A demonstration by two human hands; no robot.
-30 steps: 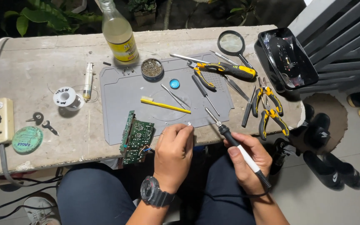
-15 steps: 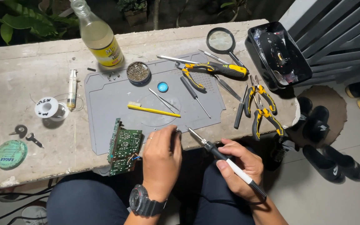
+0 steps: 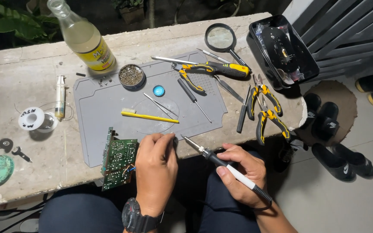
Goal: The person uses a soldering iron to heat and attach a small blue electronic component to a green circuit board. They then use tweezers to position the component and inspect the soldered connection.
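A green printed circuit board [image 3: 118,163] with a few attached wires is shown at the near edge of the rough concrete table [image 3: 22,69], overlapping the near left corner of a grey silicone work mat [image 3: 109,99] and jutting past the table edge. The left hand [image 3: 155,170], wearing a dark wristwatch [image 3: 140,220], rests just beside the board; its fingers [image 3: 162,142] are curled, but what they pinch, if anything, cannot be told. A black-and-white soldering iron [image 3: 221,166] is gripped pen-fashion by the clenched fingers of the right hand [image 3: 242,174], its tip raised near the left fingertips and apart from the board.

The step in hand is judged to be preparation for soldering; the iron tip would next need to be brought to a joint on the board.

On the mat lie a yellow-handled brush [image 3: 150,115], metal tweezers [image 3: 160,105], a blue bottle cap [image 3: 158,90] and a round tin of small parts [image 3: 132,76]. Toward the far right corner are seen yellow-handled pliers [image 3: 264,103], a magnifying glass [image 3: 221,38] and a black tray [image 3: 283,49]; toward the left edge, a solder spool [image 3: 33,119] and a glass bottle [image 3: 83,36].
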